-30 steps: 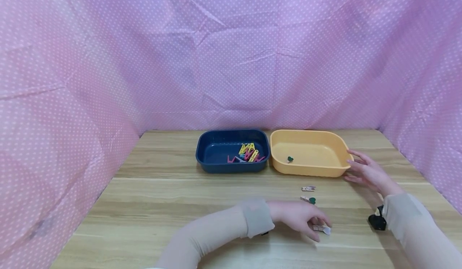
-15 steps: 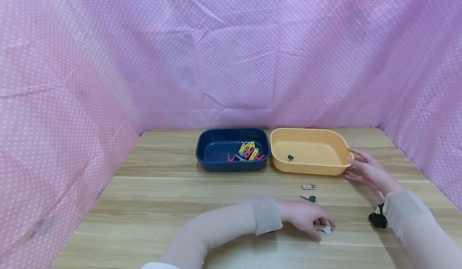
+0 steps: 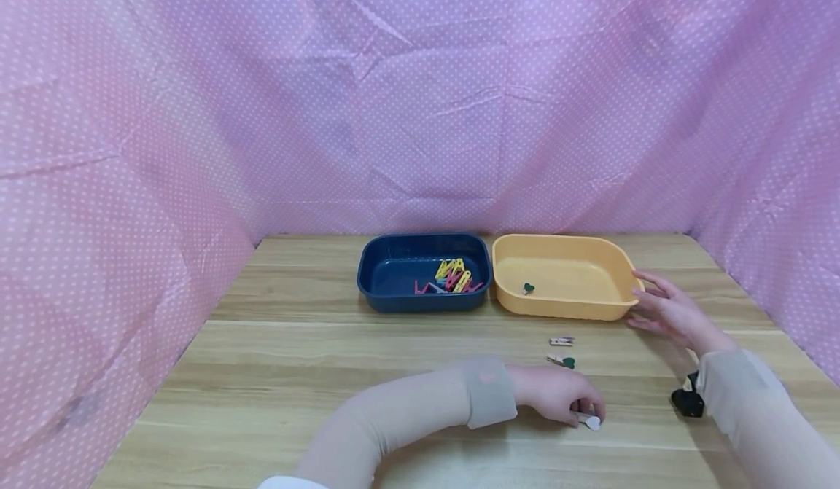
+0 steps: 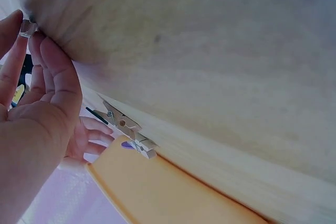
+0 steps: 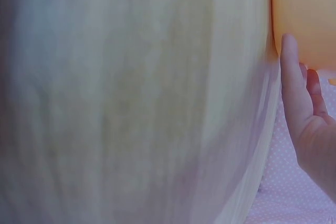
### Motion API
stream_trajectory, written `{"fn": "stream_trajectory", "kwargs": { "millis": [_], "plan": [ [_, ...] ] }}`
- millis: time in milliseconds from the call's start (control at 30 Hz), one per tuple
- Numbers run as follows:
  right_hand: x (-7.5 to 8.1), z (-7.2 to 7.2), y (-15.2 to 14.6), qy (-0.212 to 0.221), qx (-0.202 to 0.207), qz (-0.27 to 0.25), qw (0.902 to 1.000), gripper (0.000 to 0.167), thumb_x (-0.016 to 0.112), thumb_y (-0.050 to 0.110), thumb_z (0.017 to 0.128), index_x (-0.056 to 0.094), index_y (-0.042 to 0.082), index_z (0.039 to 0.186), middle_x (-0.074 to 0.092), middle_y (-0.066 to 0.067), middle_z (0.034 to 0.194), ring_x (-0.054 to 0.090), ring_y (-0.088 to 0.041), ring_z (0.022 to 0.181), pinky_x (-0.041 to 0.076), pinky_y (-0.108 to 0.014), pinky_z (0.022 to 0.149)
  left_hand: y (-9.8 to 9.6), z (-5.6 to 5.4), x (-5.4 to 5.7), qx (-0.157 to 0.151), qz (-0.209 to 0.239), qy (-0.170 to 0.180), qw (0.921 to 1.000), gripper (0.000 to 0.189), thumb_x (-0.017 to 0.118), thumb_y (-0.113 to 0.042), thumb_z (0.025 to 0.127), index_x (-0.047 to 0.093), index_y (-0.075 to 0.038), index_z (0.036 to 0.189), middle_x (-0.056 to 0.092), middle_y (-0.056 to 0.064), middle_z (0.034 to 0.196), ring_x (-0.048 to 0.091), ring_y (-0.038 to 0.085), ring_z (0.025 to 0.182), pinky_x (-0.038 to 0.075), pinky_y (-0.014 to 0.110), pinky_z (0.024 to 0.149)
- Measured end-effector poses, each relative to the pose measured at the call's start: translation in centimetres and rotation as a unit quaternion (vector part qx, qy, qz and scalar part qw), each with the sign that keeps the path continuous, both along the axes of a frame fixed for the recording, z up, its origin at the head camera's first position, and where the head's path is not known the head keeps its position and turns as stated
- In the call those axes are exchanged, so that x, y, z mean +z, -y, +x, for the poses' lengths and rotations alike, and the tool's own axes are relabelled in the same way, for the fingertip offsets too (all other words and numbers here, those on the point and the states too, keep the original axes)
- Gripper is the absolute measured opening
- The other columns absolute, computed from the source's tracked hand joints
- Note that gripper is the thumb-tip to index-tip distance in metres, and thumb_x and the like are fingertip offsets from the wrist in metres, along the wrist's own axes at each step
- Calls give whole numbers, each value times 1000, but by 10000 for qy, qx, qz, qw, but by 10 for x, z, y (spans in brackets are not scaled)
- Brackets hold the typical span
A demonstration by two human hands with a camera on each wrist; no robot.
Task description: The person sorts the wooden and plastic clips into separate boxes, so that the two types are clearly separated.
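My left hand [image 3: 561, 394] pinches a small wooden clothespin with a white heart [image 3: 593, 423] near the table's front; in the left wrist view the clothespin's end [image 4: 28, 28] shows between thumb and fingertip. Behind that hand lie a clothespin with a green heart [image 3: 568, 363] and another small clothespin [image 3: 561, 342] with a purplish part. Fairly straight fingers of my right hand [image 3: 676, 315] touch the right end of the yellow tray [image 3: 564, 310]. Inside this tray sits one green-heart clothespin [image 3: 529, 288].
A dark blue tray [image 3: 420, 304] stands left of the yellow one, holding several yellow, pink and other plastic clothespins [image 3: 454, 278]. Under my right wrist is a black device [image 3: 687, 403]. A pink dotted cloth [image 3: 420, 110] hangs behind and beside the wooden table [image 3: 295, 372].
My left hand has shifted slightly right, and its fingers have closed onto the white-heart clothespin. My right hand stays at the yellow tray's end.
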State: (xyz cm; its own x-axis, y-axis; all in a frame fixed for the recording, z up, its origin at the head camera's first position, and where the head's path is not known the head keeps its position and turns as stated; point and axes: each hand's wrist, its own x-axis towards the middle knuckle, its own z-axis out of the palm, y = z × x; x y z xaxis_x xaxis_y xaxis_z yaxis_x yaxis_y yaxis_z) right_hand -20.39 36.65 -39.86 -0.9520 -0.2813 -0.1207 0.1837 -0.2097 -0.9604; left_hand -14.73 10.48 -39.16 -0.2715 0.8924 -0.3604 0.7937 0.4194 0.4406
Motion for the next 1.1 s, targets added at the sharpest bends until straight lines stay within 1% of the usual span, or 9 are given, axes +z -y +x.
{"fn": "stream_trajectory", "kwargs": {
  "millis": [167,433,600,733,833,933,1000,1100],
  "plan": [
    [-2,0,-1,-65,28,35,10000,37,45,5,99,57,38,110,60,8,96,65,-10,86,58,-32,73,0,0,0,-18,-32,-51,10000,28,64,-6,89,64,-19,115,62,-11,99,52,-6,85,37,1,73],
    [-3,-1,-2,-129,77,46,9999,37,44,5,99,56,38,112,61,8,97,64,-10,87,58,-31,73,0,-2,-2,-14,38,-192,9998,29,65,-8,88,64,-18,115,60,-11,97,50,-7,84,35,0,72],
    [-4,0,-3,-156,103,-64,9998,37,45,5,99,57,38,112,61,7,97,65,-11,87,58,-32,74,1,-4,1,45,15,-56,10000,32,63,-9,89,62,-19,120,59,-11,96,49,-7,83,36,1,71],
    [-3,0,-3,-154,91,-101,9998,38,45,4,99,58,37,112,61,7,97,65,-11,87,58,-32,74,3,-5,3,18,191,-110,9998,33,64,-9,89,62,-18,120,59,-10,94,49,-6,80,36,1,70],
    [-2,0,-3,-126,76,-78,9999,38,44,4,99,58,38,111,61,7,97,65,-11,87,58,-32,73,4,-8,4,-50,419,-172,9990,30,63,-7,89,64,-16,118,61,-8,93,50,-5,78,37,1,69],
    [-1,-1,-2,-120,79,-45,9999,38,44,4,99,57,38,112,61,7,97,65,-11,87,58,-32,74,7,-13,7,-52,602,-106,9981,28,61,-5,89,64,-13,116,61,-6,89,52,-4,77,38,1,68],
    [-1,0,-1,-120,76,-48,9999,38,45,4,99,57,38,112,61,7,97,65,-11,87,58,-32,74,9,-16,11,2,711,-34,9975,26,60,-5,90,65,-12,115,61,-6,88,53,-3,77,38,1,68],
    [-1,0,-1,-148,82,-47,9998,37,46,5,99,57,38,112,61,7,97,65,-10,87,58,-32,73,13,-20,16,205,834,131,9962,24,60,-7,91,65,-13,114,60,-5,88,51,-2,77,38,2,68]
  ]
}}
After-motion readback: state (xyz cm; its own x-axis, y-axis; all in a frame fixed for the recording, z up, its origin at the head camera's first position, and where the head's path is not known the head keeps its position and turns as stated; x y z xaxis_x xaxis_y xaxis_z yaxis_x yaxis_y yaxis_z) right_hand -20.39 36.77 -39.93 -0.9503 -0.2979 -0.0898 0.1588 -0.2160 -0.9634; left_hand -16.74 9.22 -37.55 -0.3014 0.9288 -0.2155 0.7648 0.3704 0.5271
